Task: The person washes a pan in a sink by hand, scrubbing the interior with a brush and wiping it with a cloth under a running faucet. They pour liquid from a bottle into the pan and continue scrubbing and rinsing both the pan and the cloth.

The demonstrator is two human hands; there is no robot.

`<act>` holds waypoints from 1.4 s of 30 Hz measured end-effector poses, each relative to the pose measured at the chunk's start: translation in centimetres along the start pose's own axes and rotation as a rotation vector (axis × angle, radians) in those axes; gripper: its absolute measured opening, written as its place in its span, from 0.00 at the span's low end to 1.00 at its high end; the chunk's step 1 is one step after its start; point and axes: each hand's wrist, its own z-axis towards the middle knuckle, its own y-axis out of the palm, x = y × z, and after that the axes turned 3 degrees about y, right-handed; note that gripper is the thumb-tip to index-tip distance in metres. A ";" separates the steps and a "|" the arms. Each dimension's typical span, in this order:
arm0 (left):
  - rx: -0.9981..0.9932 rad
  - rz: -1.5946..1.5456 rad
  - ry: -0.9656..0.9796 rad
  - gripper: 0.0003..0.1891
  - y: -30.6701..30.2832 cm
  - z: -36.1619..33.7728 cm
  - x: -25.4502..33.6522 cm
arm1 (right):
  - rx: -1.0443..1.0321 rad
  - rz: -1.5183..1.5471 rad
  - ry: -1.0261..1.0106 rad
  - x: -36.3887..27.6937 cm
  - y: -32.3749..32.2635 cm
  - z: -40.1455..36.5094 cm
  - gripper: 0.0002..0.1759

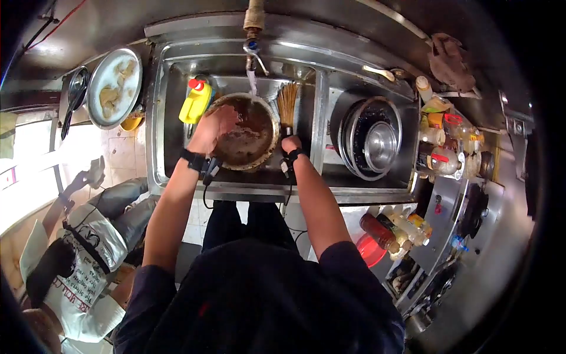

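A large round pan (257, 160) with brown, murky water sits in the left sink basin. My left hand (215, 127) reaches over the pan's left rim, fingers stretched out over the water. My right hand (291, 143) is closed around the handle of a bristle brush (288, 103), which stands bristles up just right of the pan. From the tap (252, 48), water runs down at the pan's far edge. A yellow bottle with a red cap (196, 101) is behind my left hand, left of the pan.
Stacked metal bowls (380, 147) fill part of the right basin. A soapy basin (115, 88) stands left of the sink. Several bottles (445, 159) crowd the right side. A red bowl (370, 251) is below them. At lower left sits another person (82, 259).
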 end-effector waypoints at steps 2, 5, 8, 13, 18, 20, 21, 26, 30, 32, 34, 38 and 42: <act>0.004 0.019 -0.036 0.15 -0.7 -2.2 0.7 | -0.020 -0.077 -0.008 0.6 0.5 0.3 0.17; 0.034 0.045 -0.038 0.15 -1.5 -4.9 1.3 | -0.046 -0.116 -0.016 1.7 1.5 1.8 0.18; 0.042 -0.004 -0.018 0.14 -2.5 -6.9 1.1 | -0.072 -0.087 -0.001 4.2 2.8 4.4 0.19; -0.025 0.041 0.030 0.17 -3.8 -8.8 -0.4 | -0.100 -0.324 -0.174 0.3 0.0 0.3 0.17; -0.080 -0.026 0.032 0.19 -4.7 -9.8 -1.6 | -0.058 -0.366 -0.236 0.1 -2.1 -0.8 0.18; -0.107 -0.075 0.004 0.19 -4.8 -10.1 -1.9 | -0.081 -0.369 -0.258 0.4 -3.7 -1.9 0.18; -0.129 -0.119 -0.006 0.20 -4.7 -10.0 -1.9 | -0.096 -0.347 -0.265 0.6 -4.7 -2.6 0.18; -0.153 -0.158 -0.047 0.19 -4.0 -10.9 -1.2 | -0.357 0.309 0.056 -1.7 -13.6 -10.2 0.28; -0.267 -0.195 -0.027 0.19 -5.7 -10.6 -1.8 | -0.532 0.866 0.172 -3.7 -17.6 -16.9 0.23; -0.278 -0.180 -0.042 0.19 -6.3 -10.8 -1.7 | -0.680 1.176 0.220 -1.1 -16.3 -15.8 0.24; -0.276 -0.169 -0.094 0.18 -6.9 -11.2 -1.3 | -0.634 1.268 0.174 -1.4 -17.9 -19.3 0.24; -0.365 0.026 0.029 0.17 -9.1 -11.1 -1.4 | -0.486 1.278 0.094 -3.1 -21.0 -26.4 0.26; -0.373 0.050 -0.015 0.17 -10.9 -9.7 -2.1 | -0.529 1.363 0.046 -3.9 -22.2 -30.5 0.26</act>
